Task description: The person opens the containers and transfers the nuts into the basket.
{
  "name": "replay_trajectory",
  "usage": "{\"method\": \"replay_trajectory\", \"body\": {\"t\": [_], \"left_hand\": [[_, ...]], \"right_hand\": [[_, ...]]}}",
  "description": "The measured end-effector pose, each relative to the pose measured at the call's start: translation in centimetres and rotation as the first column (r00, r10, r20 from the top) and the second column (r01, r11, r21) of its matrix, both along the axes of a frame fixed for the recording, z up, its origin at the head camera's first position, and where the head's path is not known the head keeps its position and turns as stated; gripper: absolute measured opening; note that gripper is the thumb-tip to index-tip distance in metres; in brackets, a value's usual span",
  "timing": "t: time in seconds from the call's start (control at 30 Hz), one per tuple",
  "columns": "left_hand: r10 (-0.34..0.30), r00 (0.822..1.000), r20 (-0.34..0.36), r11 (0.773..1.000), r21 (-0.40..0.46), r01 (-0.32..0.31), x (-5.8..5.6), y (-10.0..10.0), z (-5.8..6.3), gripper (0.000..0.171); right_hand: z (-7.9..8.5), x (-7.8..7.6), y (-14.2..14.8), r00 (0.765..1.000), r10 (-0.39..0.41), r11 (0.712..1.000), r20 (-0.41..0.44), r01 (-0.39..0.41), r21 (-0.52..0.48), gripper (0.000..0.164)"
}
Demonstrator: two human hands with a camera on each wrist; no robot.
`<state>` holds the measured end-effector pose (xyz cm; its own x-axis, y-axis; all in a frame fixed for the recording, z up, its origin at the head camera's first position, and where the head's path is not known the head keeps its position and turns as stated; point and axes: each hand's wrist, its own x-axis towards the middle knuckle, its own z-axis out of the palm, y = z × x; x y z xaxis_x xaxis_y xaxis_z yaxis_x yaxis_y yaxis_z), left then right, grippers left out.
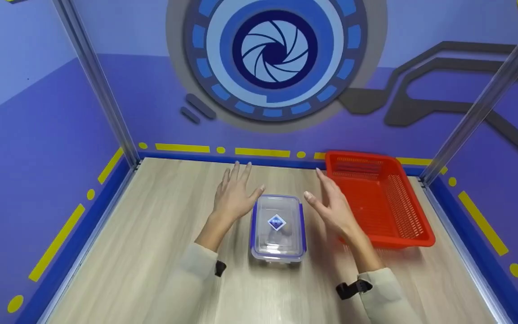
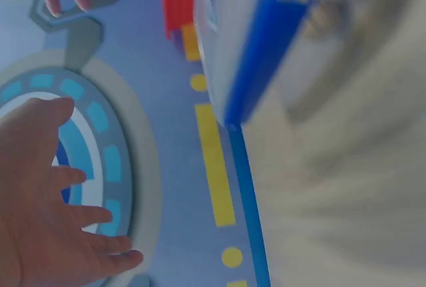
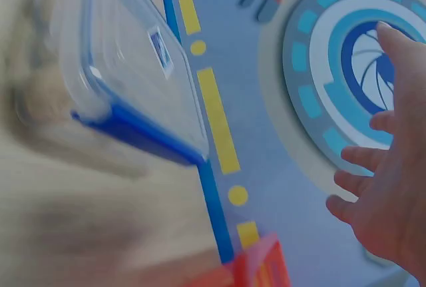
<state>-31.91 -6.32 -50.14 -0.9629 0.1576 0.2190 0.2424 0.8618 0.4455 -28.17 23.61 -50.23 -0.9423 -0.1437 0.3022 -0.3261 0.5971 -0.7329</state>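
A clear food storage container [image 1: 279, 243] with a lid edged by blue side clips stands on the table between the two hands. A diamond-shaped label [image 1: 277, 222] sits on its lid, and something brownish shows inside through the wall in the wrist views. My left hand [image 1: 234, 193] hovers beside the container's far left corner, fingers spread and straight, holding nothing. To the right, my right hand [image 1: 333, 207] is held apart from the container, thumb and fingers extended, also holding nothing. Both palms face inward in the head view.
A red plastic basket [image 1: 378, 216] with perforated sides stands at the back right, close to the right hand. Printed blue-purple panels [image 1: 259, 130] with metal corner posts [image 1: 101, 85] enclose the wood-grain table [image 1: 151, 216] at the back and sides.
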Motion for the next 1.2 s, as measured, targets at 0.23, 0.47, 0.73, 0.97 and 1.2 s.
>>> {"method": "replay_trajectory", "body": {"t": [0.23, 0.47, 0.73, 0.97, 1.2], "left_hand": [[0.025, 0.999, 0.047, 0.966, 0.255, -0.037, 1.3, 0.8, -2.0, 0.081], [0.069, 0.989, 0.130, 0.879, 0.460, -0.121, 1.8, 1.6, -6.2, 0.071], [0.028, 0.951, 0.307, 0.780, 0.588, -0.213, 1.3, 2.1, -8.3, 0.061], [-0.023, 0.922, 0.385, 0.710, 0.656, -0.256, 0.9, 1.9, -9.2, 0.048], [-0.107, 0.885, 0.453, 0.629, 0.720, -0.292, 0.6, 1.6, -10.4, 0.042]], "right_hand": [[-2.5, 0.6, -2.3, 0.999, 0.031, 0.988, -0.043, -0.037, -0.147, 0.073], [-5.7, 0.9, -3.1, 0.998, -0.041, 0.983, 0.036, 0.047, -0.180, 0.070], [-7.8, 0.0, -2.9, 0.982, -0.100, 0.950, 0.158, 0.141, -0.277, 0.072], [-9.1, -0.8, -2.7, 0.945, -0.142, 0.915, 0.295, 0.239, -0.326, 0.063], [-10.0, -1.5, -2.7, 0.906, -0.102, 0.863, 0.411, 0.286, -0.416, 0.045]]}}
